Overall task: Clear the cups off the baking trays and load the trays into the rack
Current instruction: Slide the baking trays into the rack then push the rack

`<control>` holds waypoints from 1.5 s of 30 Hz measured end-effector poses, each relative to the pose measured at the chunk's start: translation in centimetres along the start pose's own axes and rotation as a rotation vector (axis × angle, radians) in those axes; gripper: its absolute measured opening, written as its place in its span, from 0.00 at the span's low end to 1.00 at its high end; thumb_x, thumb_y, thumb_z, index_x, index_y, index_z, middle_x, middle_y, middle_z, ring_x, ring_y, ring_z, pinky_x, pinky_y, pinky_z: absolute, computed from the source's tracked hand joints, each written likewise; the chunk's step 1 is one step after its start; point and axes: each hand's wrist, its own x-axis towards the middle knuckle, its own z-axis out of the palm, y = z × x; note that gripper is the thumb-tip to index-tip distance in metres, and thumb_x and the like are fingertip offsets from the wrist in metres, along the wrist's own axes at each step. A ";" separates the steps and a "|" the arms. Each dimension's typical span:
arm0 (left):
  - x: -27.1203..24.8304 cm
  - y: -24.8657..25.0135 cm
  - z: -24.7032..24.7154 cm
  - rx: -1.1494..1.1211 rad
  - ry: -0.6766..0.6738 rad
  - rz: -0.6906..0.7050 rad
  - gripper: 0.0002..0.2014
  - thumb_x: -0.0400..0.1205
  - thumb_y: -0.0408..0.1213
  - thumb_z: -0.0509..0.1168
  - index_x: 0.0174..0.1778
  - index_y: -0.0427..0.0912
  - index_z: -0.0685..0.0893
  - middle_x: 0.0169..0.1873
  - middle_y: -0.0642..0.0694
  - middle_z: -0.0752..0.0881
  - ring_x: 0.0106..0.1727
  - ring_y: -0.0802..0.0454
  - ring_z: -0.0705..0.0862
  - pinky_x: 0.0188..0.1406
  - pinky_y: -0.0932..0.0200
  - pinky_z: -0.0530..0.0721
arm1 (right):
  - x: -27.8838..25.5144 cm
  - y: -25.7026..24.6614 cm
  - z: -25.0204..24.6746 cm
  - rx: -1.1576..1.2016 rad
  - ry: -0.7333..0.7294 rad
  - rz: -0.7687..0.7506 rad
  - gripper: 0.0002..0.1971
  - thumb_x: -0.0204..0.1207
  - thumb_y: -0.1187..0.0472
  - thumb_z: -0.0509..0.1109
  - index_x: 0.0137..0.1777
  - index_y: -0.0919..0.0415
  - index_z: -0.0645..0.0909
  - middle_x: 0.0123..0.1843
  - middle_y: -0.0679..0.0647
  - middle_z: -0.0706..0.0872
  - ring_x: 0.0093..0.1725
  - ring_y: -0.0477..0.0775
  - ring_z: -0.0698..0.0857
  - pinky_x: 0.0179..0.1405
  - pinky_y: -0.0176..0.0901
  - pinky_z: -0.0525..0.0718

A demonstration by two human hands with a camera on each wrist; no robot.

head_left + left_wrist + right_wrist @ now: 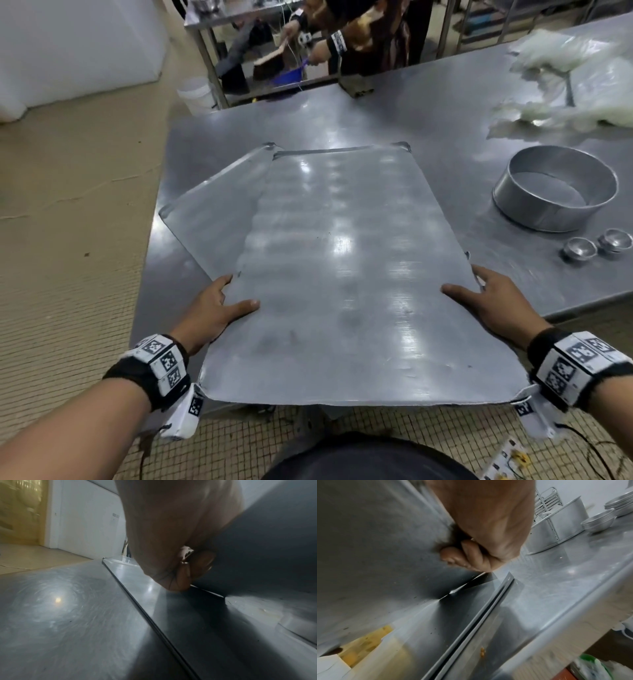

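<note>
At the near edge of the bench, fingers: the left hand [214, 306] and right hand [493, 301] each clamp a long side of the upper baking tray [342, 274], thumb flat on top and fingers [453, 555] curled under the rim.
Why so held: a two-sided hold near the tray's near end likely keeps the wide sheet level while it is lifted off the stack.
Upper baking tray: bare of cups, its near end overhanging the bench [428, 113] edge towards the person, raised off what lies beneath.
Lower baking tray [212, 212]: under the upper tray and skewed out to its left, lying flat on the bench.
Cups [597, 245]: small metal ones, grouped to the right of the upper tray, apart from it.
Round cake tin [555, 188]: beyond the cups, further right of the tray.
Rack [546, 503]: seen only in the right wrist view, behind the tin.
Step judged: cups look cleared; carrying the tray to the rack comes next.
</note>
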 end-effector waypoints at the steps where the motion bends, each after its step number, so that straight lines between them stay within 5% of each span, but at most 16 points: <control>1: -0.2 0.2 0.1 -0.015 0.013 0.004 0.31 0.75 0.32 0.80 0.74 0.41 0.78 0.52 0.47 0.94 0.49 0.50 0.94 0.39 0.57 0.92 | 0.2 -0.1 -0.3 0.000 -0.002 -0.005 0.17 0.74 0.54 0.82 0.62 0.53 0.88 0.48 0.39 0.94 0.45 0.41 0.93 0.36 0.28 0.86; 10: -2.0 1.6 0.0 -0.034 0.085 0.104 0.31 0.73 0.33 0.81 0.72 0.44 0.81 0.55 0.45 0.93 0.50 0.53 0.94 0.39 0.62 0.90 | 0.6 -1.8 -1.4 0.063 -0.008 -0.076 0.18 0.72 0.57 0.83 0.62 0.55 0.88 0.49 0.46 0.95 0.45 0.49 0.95 0.35 0.34 0.88; 16: -3.8 4.0 -1.8 -0.113 0.127 0.166 0.33 0.66 0.49 0.86 0.68 0.52 0.85 0.58 0.48 0.93 0.57 0.46 0.93 0.54 0.45 0.92 | 3.1 -7.2 -2.2 -0.047 -0.072 -0.220 0.12 0.74 0.55 0.82 0.56 0.47 0.87 0.46 0.38 0.94 0.48 0.43 0.93 0.47 0.39 0.92; 21: -6.7 5.3 -3.9 -0.148 0.254 0.213 0.21 0.76 0.34 0.79 0.64 0.52 0.86 0.55 0.49 0.94 0.55 0.46 0.93 0.48 0.50 0.93 | 5.3 -12.2 -0.4 -0.110 -0.127 -0.341 0.11 0.76 0.59 0.81 0.56 0.57 0.87 0.35 0.32 0.91 0.35 0.27 0.88 0.34 0.21 0.82; 24: -8.3 5.3 -5.9 -0.207 0.339 0.211 0.22 0.79 0.27 0.75 0.67 0.46 0.84 0.55 0.46 0.94 0.53 0.45 0.93 0.44 0.54 0.93 | 6.8 -14.3 2.0 -0.163 -0.152 -0.415 0.14 0.73 0.53 0.83 0.57 0.54 0.89 0.46 0.41 0.94 0.44 0.35 0.91 0.54 0.43 0.90; 26: -9.4 5.1 -7.6 -0.253 0.378 0.219 0.23 0.79 0.27 0.75 0.70 0.43 0.83 0.56 0.43 0.93 0.53 0.43 0.93 0.43 0.53 0.93 | 7.8 -15.8 4.0 -0.175 -0.173 -0.442 0.17 0.72 0.49 0.83 0.58 0.53 0.89 0.47 0.42 0.94 0.47 0.40 0.92 0.57 0.49 0.89; 31: -12.1 3.7 -12.1 -0.279 0.462 0.238 0.39 0.66 0.44 0.85 0.75 0.44 0.81 0.61 0.43 0.92 0.60 0.41 0.92 0.54 0.43 0.92 | 9.2 -19.2 9.7 -0.171 -0.231 -0.518 0.24 0.64 0.39 0.83 0.54 0.53 0.88 0.44 0.45 0.95 0.44 0.46 0.93 0.48 0.45 0.90; 35: -15.0 2.7 -13.9 -0.300 0.554 0.232 0.47 0.58 0.52 0.87 0.75 0.46 0.80 0.62 0.42 0.91 0.62 0.38 0.91 0.62 0.32 0.87 | 9.6 -21.3 13.4 -0.170 -0.279 -0.571 0.22 0.67 0.46 0.85 0.56 0.56 0.87 0.42 0.52 0.94 0.39 0.49 0.91 0.35 0.29 0.84; 38: -17.4 2.2 -14.1 -0.329 0.630 0.227 0.51 0.52 0.57 0.90 0.72 0.50 0.82 0.62 0.43 0.92 0.62 0.39 0.91 0.60 0.34 0.88 | 9.6 -22.5 15.3 -0.172 -0.331 -0.584 0.26 0.68 0.47 0.85 0.60 0.60 0.86 0.44 0.57 0.94 0.40 0.51 0.91 0.39 0.40 0.86; 41: -19.8 1.8 -13.3 -0.338 0.711 0.225 0.50 0.52 0.58 0.90 0.72 0.50 0.82 0.62 0.45 0.91 0.63 0.42 0.90 0.64 0.35 0.87 | 9.8 -23.6 16.6 -0.137 -0.429 -0.587 0.15 0.70 0.53 0.85 0.53 0.55 0.87 0.38 0.42 0.94 0.34 0.40 0.91 0.31 0.27 0.84; 45: -22.6 1.6 -11.0 -0.338 0.843 0.202 0.53 0.50 0.59 0.90 0.71 0.46 0.81 0.60 0.46 0.92 0.61 0.45 0.91 0.60 0.42 0.90 | 9.9 -24.6 17.4 -0.099 -0.561 -0.594 0.13 0.71 0.55 0.84 0.53 0.54 0.87 0.39 0.42 0.94 0.34 0.40 0.91 0.31 0.27 0.85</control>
